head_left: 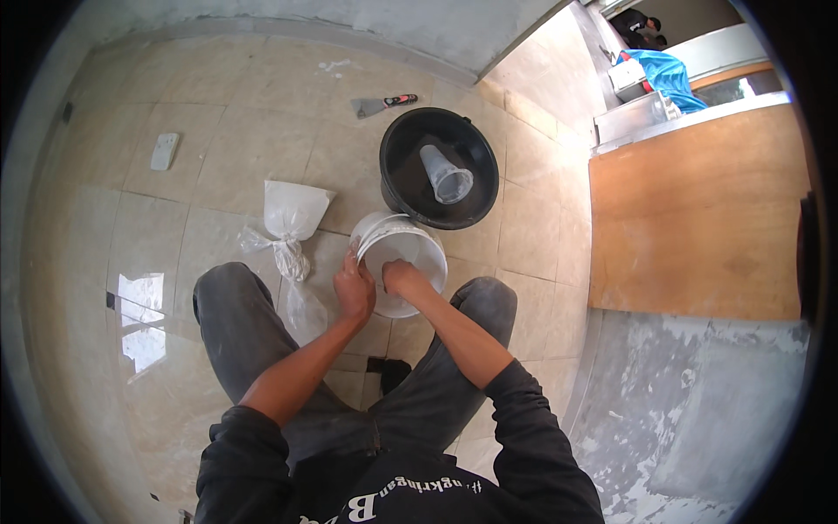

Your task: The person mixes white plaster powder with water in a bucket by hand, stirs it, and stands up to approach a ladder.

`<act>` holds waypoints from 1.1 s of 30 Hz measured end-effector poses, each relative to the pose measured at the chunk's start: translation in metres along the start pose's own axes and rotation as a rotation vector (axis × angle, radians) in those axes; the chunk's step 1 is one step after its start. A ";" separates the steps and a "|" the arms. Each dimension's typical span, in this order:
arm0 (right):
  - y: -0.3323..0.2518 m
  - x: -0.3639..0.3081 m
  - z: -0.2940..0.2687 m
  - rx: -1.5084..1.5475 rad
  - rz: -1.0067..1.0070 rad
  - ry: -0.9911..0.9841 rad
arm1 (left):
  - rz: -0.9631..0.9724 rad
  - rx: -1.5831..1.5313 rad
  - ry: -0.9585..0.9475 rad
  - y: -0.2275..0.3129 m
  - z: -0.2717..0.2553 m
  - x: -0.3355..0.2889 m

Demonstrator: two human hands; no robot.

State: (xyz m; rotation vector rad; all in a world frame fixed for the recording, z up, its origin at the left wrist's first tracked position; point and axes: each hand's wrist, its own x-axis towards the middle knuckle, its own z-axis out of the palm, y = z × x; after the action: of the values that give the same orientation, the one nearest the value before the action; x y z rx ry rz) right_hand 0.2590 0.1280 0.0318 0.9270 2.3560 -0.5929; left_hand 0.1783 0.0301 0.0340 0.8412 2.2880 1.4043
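Observation:
A white plastic bucket point(433, 255) stands on the floor between my knees. My left hand point(355, 288) is closed on its left rim, thumb upward. My right hand point(405, 279) reaches into the bucket with its fingers curled; whatever they hold is hidden. Just beyond, and touching or nearly touching it, is a black tub point(400, 157) with a clear plastic cup point(443, 175) lying tilted inside. To the left of the bucket sits a knotted clear plastic bag of white powder point(297, 210).
A putty knife point(382, 106) with a red and black handle lies beyond the tub. Farther left is a small white rectangular object point(164, 151) on the tiles. A wooden panel point(698, 218) stands at right; a person point(635, 26) shows in the far right opening.

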 end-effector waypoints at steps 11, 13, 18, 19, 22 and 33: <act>-0.015 -0.007 -0.030 0.018 0.088 0.458 | 0.038 -0.024 0.048 -0.013 0.002 -0.001; -0.006 -0.008 -0.027 -0.038 0.075 0.370 | 0.044 -0.025 0.051 -0.014 0.002 -0.001; 0.012 0.003 0.002 -0.061 -0.060 0.020 | 0.093 -0.012 0.075 -0.009 0.007 -0.001; -0.004 0.004 -0.005 0.007 -0.068 -0.040 | 0.079 -0.017 0.079 -0.011 0.005 -0.001; -0.015 0.004 -0.019 0.189 -0.056 0.110 | 0.053 -0.037 0.071 -0.007 0.004 -0.002; 0.005 0.001 -0.004 -0.105 0.017 0.005 | 0.063 -0.038 0.049 -0.007 0.003 -0.001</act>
State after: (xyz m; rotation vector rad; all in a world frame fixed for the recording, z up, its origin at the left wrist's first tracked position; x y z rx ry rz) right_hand 0.2608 0.1335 0.0334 0.9008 2.3573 -0.4556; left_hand 0.1784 0.0290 0.0268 0.8841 2.2815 1.5064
